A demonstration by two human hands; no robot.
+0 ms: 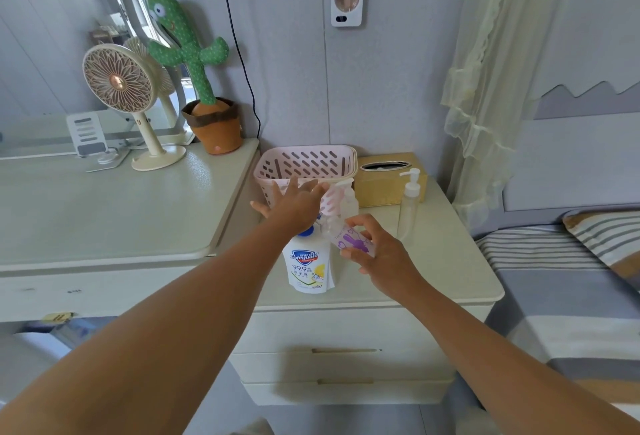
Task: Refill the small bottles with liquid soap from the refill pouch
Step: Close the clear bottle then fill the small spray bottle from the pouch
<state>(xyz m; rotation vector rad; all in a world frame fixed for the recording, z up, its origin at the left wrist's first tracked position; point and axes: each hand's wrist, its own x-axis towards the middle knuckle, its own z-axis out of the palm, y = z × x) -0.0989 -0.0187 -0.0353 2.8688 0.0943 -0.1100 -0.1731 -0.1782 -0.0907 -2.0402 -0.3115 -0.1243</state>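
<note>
Bottles number three — right hand grips one, left hand splayed, empty, over one refill pouch.

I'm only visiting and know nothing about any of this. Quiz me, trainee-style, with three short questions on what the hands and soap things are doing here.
1. Fill in: the cap on the standing refill pouch is coloured ____.
2. True or false: the right hand holds the small purple-printed bottle, tilted.
3. Pick one: the left hand is A) gripping the refill pouch, B) open with fingers spread, C) curled into a fist.

Key: 1 blue; 2 true; 3 B.
</note>
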